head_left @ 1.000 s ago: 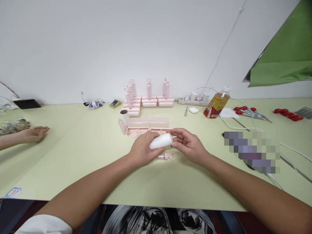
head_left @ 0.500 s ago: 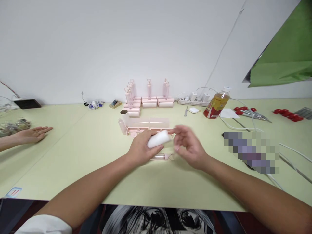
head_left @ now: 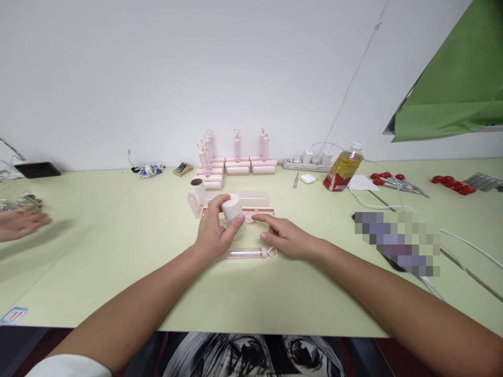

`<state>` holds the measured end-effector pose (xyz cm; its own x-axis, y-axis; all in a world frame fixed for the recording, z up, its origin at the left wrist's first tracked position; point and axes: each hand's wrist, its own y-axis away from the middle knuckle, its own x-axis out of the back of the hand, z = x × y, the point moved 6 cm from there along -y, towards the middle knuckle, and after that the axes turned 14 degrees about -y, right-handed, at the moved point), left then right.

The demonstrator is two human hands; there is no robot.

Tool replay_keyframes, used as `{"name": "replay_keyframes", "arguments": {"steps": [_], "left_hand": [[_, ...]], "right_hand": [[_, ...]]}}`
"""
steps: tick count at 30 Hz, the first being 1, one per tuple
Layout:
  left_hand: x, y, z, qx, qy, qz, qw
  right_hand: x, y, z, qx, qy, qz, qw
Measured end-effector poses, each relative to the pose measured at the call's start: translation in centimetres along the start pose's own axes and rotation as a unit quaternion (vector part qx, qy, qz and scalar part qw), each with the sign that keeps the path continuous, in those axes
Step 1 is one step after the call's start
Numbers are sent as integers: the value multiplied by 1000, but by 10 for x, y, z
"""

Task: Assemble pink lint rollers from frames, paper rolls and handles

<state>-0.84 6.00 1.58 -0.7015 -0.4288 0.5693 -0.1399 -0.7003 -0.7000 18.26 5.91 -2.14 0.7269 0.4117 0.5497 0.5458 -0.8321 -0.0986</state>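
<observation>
- Our left hand [head_left: 212,233] curls round the white roll [head_left: 233,211], maybe so its pink end [head_left: 231,200] faces up.
- The roll sits inside that hand's curl.
- Our right hand [head_left: 288,236] is loosely bent, nothing seen in it, one finger just by a pink disc [head_left: 248,217].
- A clear tube [head_left: 244,253] lies nearer us.

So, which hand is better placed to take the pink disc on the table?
Probably the right hand: it looks empty and is close to the pink disc, while the left hand grips the white roll.
</observation>
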Motion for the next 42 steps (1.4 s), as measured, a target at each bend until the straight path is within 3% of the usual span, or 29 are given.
{"name": "replay_keyframes", "arguments": {"steps": [6, 12, 18, 25, 31, 34, 37, 42], "left_hand": [[-12, 2, -11, 133, 164, -43, 977], [-13, 0, -18, 176, 235, -29, 956], [-17, 1, -19, 179, 249, -55, 950], [-18, 3, -14, 145, 222, -76, 961], [-19, 4, -12, 144, 236, -79, 958], [-22, 5, -11, 159, 293, -78, 939], [-25, 5, -10, 166, 342, -72, 922], [-26, 5, -9, 170, 343, -73, 921]], "right_hand": [[2, -8, -6, 4, -7, -11, 1000], [3, -1, -12, 15, 95, 32, 995], [3, -5, -5, 22, 155, 60, 986], [2, -6, 2, -19, 153, 42, 987], [11, 2, -10, 34, 150, 74, 985], [16, 7, -13, 49, 107, 96, 988], [22, 11, -7, 34, -12, 138, 990], [22, 13, 4, 24, -241, 176, 954]]}}
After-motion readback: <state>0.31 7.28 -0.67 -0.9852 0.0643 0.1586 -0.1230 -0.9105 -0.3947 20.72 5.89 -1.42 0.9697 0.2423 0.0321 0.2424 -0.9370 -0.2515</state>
